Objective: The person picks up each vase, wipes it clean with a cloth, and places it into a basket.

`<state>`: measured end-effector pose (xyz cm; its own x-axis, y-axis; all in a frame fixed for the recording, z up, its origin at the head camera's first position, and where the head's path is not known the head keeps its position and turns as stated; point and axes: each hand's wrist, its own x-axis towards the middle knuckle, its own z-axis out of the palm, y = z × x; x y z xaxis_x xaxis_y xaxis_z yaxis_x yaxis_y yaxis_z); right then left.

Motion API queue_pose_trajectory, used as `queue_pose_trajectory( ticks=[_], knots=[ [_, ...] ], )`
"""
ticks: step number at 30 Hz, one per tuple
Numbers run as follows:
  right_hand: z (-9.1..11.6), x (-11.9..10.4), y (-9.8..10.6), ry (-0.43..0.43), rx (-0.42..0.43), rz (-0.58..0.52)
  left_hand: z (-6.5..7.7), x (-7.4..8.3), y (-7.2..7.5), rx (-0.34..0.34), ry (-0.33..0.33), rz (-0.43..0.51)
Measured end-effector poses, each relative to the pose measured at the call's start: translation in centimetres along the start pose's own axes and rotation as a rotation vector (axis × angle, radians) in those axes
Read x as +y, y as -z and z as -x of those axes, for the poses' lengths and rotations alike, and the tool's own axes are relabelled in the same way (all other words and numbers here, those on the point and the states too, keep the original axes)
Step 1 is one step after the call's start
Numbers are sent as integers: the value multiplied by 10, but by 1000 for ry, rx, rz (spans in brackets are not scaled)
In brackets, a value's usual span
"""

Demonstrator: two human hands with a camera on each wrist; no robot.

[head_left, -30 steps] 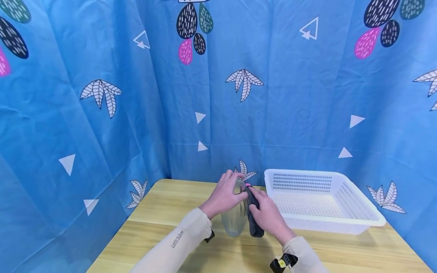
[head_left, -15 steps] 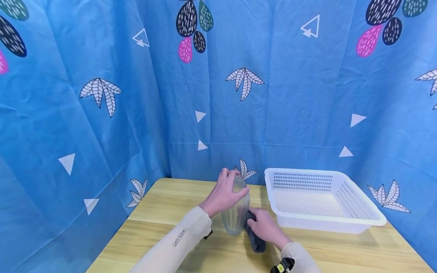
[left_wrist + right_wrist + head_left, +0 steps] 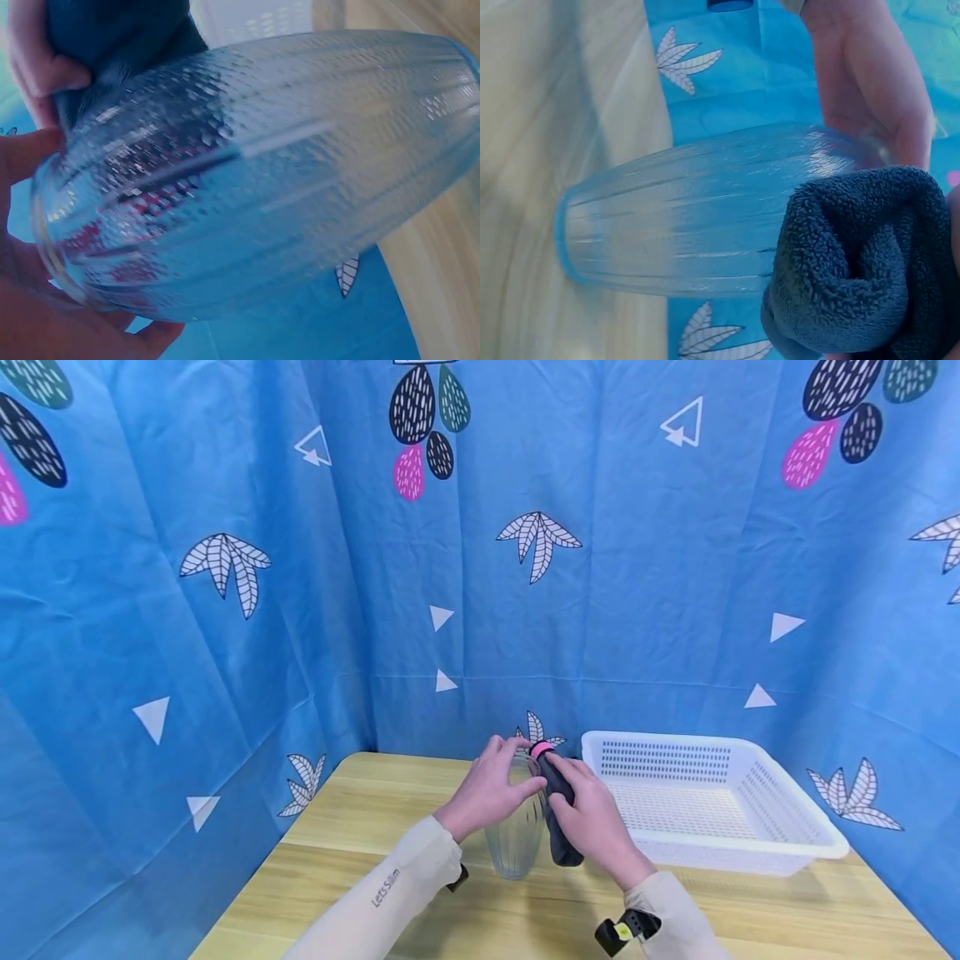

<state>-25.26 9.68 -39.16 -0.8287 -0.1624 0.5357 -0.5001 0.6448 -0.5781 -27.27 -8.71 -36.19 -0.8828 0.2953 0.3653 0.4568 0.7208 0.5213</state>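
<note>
My left hand [image 3: 489, 787] grips a clear ribbed glass vase [image 3: 514, 845] around its rim, thumb on the near side. The vase stands upright on the wooden table, its base toward me in the head view. In my right hand [image 3: 596, 818] is a rolled dark grey terry towel [image 3: 564, 843], with a pink band [image 3: 540, 748] showing at its upper end. The towel lies along the vase's right side and shows through the ribbed glass [image 3: 285, 172] in the left wrist view. Its folded end [image 3: 847, 262] fills the right wrist view's lower right.
To the right, a white perforated plastic basket [image 3: 750, 845] sits on the wooden table [image 3: 360, 843], close to my right hand. A blue patterned curtain [image 3: 480, 635] hangs behind the table and along its left side.
My right hand and the towel slid down the vase's side half a second ago and are now back up near the rim. The left hand and vase have stayed in place.
</note>
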Motion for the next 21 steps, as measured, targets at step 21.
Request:
queue_pose_trajectory(
  ticks=[21],
  knots=[
    [30,40,-53,-120,-318,64,-4,-7,-9,33,-56,41]
  ],
)
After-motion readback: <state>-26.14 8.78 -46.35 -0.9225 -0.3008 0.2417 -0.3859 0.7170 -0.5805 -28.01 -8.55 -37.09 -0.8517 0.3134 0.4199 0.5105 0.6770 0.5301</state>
